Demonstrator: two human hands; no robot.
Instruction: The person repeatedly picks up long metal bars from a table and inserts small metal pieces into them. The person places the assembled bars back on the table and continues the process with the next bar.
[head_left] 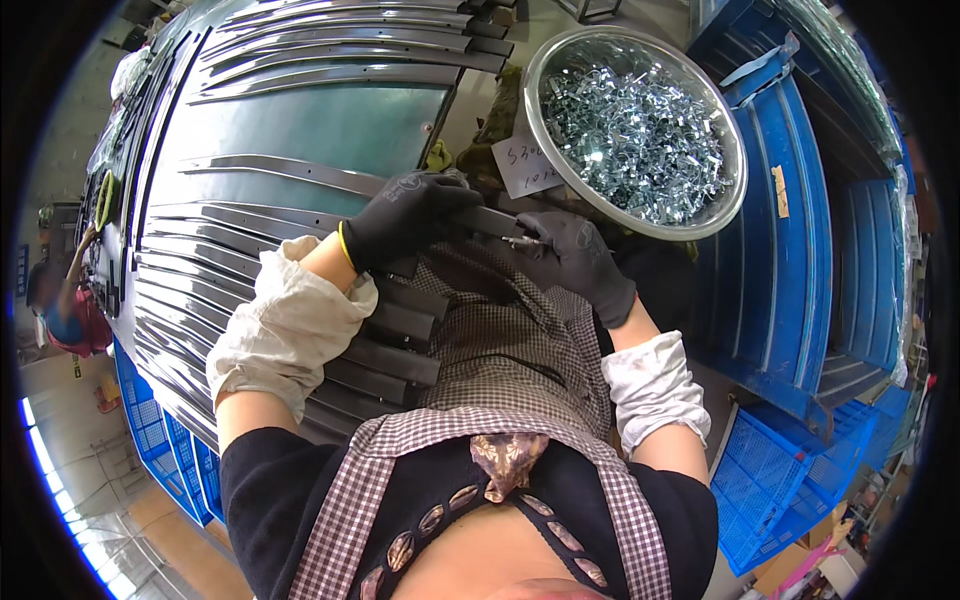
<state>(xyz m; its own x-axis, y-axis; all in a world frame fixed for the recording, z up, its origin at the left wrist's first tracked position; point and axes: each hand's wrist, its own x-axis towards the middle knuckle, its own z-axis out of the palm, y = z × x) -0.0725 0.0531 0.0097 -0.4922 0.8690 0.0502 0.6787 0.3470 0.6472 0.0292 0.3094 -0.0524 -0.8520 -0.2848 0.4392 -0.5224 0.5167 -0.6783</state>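
Observation:
My left hand (408, 218), in a black glove, is closed round a long dark trim strip (488, 220) near its end. At the tip of that strip my right hand (585, 262), also gloved, has its fingers pinched on a small shiny metal clip (520, 240). The clip touches or nearly touches the strip's end; the fingers partly hide it. Several similar dark strips (390, 358) lie side by side to the left, their ends towards my apron. A clear round bowl (735, 190) full of small silvery metal clips (640, 140) stands just beyond my right hand.
More strips (340, 75) lie across the far part of the glass-topped table (330, 125). A paper note (525, 165) is beside the bowl. Blue metal racking (770, 230) and a blue plastic crate (765, 485) stand on the right. Another person (75, 305) is at the far left.

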